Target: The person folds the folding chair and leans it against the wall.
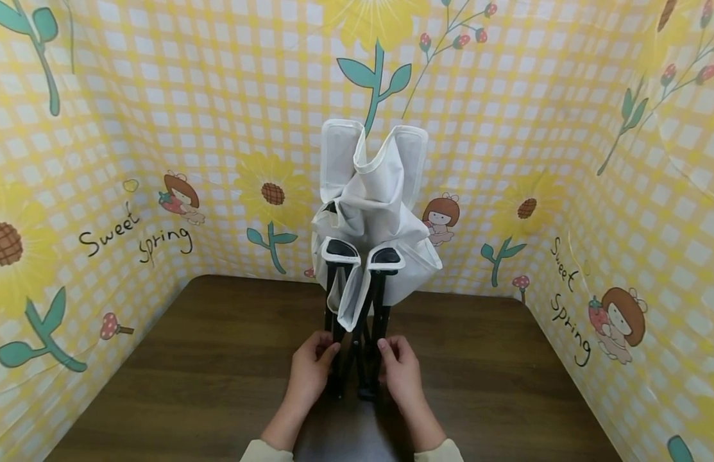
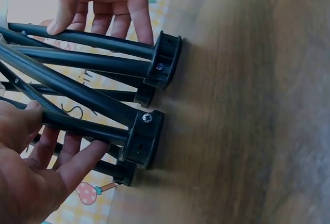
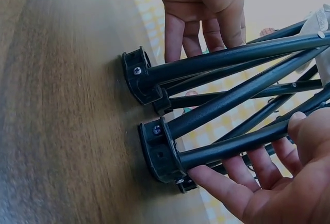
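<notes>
A partly folded camping chair stands upright on the brown wooden table, with a crumpled white fabric seat (image 1: 380, 192) above and crossed black tube legs (image 1: 361, 346) below. My left hand (image 1: 310, 366) holds a front leg tube low on the left side, thumb in front and fingers around behind. On the other side, my right hand (image 1: 401, 369) pinches the matching right tube in the same way. Both wrist views show the black plastic feet (image 2: 142, 139) with screws, just beyond the fingertips. Several rear tubes partly hide behind the front ones.
Brown wooden table (image 1: 495, 385) surrounds the chair legs. A yellow-and-white checked cloth (image 1: 229, 115) with sunflowers and cartoon figures lines the back and both sides. The white fabric's upper flaps rise close in front of the back cloth.
</notes>
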`<state>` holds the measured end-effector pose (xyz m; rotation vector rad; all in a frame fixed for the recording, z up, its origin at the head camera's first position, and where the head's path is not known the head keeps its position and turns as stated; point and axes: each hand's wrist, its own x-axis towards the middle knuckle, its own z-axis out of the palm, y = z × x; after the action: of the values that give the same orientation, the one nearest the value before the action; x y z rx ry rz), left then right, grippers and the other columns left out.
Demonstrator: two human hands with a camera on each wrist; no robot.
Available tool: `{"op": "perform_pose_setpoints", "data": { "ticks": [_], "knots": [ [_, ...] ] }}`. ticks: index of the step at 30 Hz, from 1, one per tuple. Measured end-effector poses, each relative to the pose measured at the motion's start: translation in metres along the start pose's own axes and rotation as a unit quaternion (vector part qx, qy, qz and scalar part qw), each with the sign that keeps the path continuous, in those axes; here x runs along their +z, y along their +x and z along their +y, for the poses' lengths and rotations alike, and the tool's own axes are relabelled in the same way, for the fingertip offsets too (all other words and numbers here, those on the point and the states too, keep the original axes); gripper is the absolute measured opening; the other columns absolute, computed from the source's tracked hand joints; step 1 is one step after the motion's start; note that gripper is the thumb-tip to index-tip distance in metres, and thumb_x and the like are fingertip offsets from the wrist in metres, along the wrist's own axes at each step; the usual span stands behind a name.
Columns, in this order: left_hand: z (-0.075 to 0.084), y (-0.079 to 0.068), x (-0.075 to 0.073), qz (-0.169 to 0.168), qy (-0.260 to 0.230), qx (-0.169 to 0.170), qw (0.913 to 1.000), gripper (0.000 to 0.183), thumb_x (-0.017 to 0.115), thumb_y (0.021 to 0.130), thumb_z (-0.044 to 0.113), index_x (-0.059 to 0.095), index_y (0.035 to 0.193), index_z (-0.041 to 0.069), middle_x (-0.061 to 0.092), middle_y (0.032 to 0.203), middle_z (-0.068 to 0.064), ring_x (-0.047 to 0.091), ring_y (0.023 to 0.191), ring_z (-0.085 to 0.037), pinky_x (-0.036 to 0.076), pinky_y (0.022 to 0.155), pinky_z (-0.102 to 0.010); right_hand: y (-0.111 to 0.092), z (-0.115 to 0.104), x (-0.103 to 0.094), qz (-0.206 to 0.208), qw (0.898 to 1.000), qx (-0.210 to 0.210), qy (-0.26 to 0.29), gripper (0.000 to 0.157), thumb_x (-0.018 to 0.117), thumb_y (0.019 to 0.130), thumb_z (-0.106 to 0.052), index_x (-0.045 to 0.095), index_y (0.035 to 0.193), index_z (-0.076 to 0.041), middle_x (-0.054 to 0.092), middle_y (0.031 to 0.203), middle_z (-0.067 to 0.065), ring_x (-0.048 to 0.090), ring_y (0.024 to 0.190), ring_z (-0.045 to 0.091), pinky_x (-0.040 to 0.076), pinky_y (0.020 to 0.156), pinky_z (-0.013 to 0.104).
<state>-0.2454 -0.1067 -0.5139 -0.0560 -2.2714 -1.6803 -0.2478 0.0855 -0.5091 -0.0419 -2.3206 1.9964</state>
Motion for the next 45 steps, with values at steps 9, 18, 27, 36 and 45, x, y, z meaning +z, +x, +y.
{"op": "perform_pose_setpoints", "data": {
  "ticks": [9,18,27,36,45],
  "knots": [
    [-0.003,0.008,0.005,0.002,0.017,0.024,0.9996,0.011,0.067,0.091,0.016,0.065,0.098,0.008,0.064,0.085,-0.005,0.057,0.059,-0.014,0.051,0.052,-0.026,0.007,0.002,0.001,0.009,1.000,-0.018,-0.007,0.039,0.054,0.094,-0.049,0.056,0.104,-0.012,0.054,0.085,0.010,0.056,0.080,0.027,0.057,0.061,0.045],
    [-0.003,0.013,0.008,0.005,0.014,0.033,0.9993,0.009,0.068,0.090,0.013,0.064,0.098,0.009,0.064,0.085,-0.005,0.057,0.058,-0.014,0.052,0.051,-0.027,0.012,0.004,0.003,0.015,1.000,-0.023,-0.012,0.038,0.053,0.095,-0.050,0.055,0.104,-0.013,0.054,0.084,0.012,0.056,0.077,0.028,0.057,0.061,0.044],
    [-0.010,0.018,0.009,0.003,0.008,0.037,0.9993,0.016,0.068,0.090,0.014,0.064,0.101,0.003,0.063,0.084,-0.004,0.056,0.061,-0.012,0.051,0.053,-0.026,0.018,0.007,0.006,0.014,0.999,-0.036,-0.025,0.032,0.053,0.097,-0.044,0.054,0.103,-0.012,0.050,0.075,0.006,0.053,0.069,0.025,0.055,0.058,0.045],
    [-0.013,0.022,0.007,0.000,0.007,0.031,0.9995,0.010,0.067,0.091,0.015,0.063,0.097,0.008,0.062,0.081,-0.005,0.056,0.057,-0.013,0.050,0.051,-0.026,0.024,0.005,0.011,0.020,0.998,-0.047,-0.028,0.032,0.054,0.096,-0.046,0.054,0.101,-0.014,0.049,0.073,0.004,0.053,0.065,0.021,0.055,0.056,0.044],
    [-0.016,0.027,0.006,-0.004,0.009,0.034,0.9994,0.006,0.066,0.091,0.016,0.062,0.094,0.013,0.062,0.085,-0.005,0.057,0.060,-0.013,0.051,0.053,-0.026,0.030,0.006,0.015,0.022,0.998,-0.046,-0.033,0.028,0.054,0.097,-0.042,0.055,0.101,-0.014,0.051,0.075,0.006,0.053,0.066,0.021,0.054,0.053,0.040]
  ]
}}
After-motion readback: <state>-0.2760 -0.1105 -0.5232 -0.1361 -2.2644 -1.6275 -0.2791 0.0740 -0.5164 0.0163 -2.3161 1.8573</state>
